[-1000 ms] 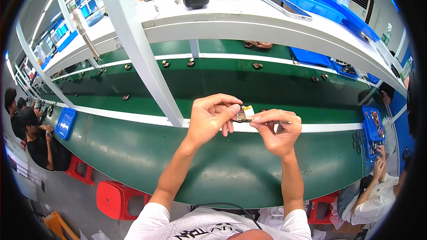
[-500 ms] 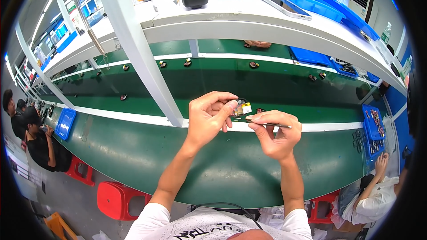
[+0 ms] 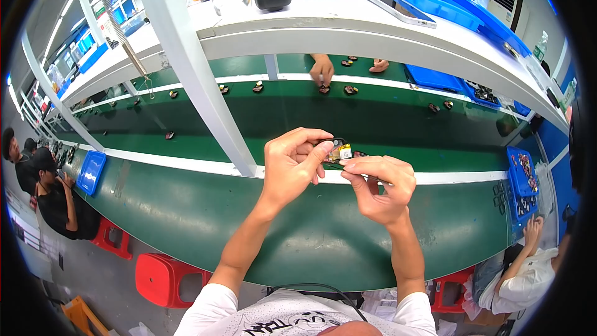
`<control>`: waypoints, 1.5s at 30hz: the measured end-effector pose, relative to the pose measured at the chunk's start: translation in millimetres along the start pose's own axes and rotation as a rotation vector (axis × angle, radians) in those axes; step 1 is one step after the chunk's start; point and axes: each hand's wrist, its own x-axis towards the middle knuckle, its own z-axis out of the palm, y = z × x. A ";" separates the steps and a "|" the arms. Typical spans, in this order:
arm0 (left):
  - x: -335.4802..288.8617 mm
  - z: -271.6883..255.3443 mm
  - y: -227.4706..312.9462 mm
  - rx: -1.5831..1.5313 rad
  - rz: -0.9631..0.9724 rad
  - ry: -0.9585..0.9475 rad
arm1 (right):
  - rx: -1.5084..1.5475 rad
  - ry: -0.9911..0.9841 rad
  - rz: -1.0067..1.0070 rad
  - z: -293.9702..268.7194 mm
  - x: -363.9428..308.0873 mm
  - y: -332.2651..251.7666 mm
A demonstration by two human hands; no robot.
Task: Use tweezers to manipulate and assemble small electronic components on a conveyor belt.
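Between the thumb and fingers of my left hand (image 3: 293, 163) is a small electronic device (image 3: 334, 154) in a black case, with a silver battery (image 3: 346, 152) with yellow tape at its side. My right hand (image 3: 382, 188) is closed in a pinch right beside the device, its fingertips at the battery's lower edge. A thin dark tool (image 3: 374, 178) is in that pinch, mostly hidden by the fingers. Both hands are above the white rail along the near edge of the green conveyor belt. Another small device (image 3: 359, 154) is partly visible behind my right fingers.
Small devices (image 3: 257, 88) lie spread along the green belt (image 3: 286, 118). Across it, a co-worker's hand (image 3: 321, 70) touches one. A white post (image 3: 205, 87) and raised shelf (image 3: 348, 40) stand ahead. Blue trays (image 3: 521, 171) of parts sit at the right, a red stool (image 3: 163, 280) lower left.
My right hand has shifted slightly left, closer to the device, and the tool's back end no longer shows. A co-worker's hand has come over the far belt. Belt pieces have drifted slightly left.
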 end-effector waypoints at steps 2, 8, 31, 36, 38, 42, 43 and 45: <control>-0.2 -0.8 0.0 0.015 0.004 -0.006 | -0.023 -0.017 0.037 -0.4 -0.2 -1.7; 0.7 -1.2 -0.4 0.041 -0.033 -0.009 | -0.073 -0.010 -0.079 -0.6 -0.7 5.2; 4.1 -1.1 -0.9 0.019 -0.071 -0.046 | -0.147 -0.016 -0.134 -1.0 -0.9 5.6; 3.2 -1.7 -3.3 0.028 -0.064 -0.036 | -0.137 -0.011 -0.152 1.3 -1.8 8.2; 2.8 -0.9 -3.7 0.034 -0.066 -0.034 | -0.137 -0.024 -0.146 1.1 -1.6 7.6; 1.6 2.4 -4.5 0.046 -0.076 -0.009 | -0.160 -0.028 -0.147 1.7 -2.6 8.0; 1.2 3.6 -4.7 0.060 -0.069 0.002 | -0.169 -0.028 -0.148 1.9 -2.4 8.1; 0.9 5.6 -7.2 0.090 -0.051 0.010 | -0.179 -0.028 -0.149 1.7 -1.9 8.1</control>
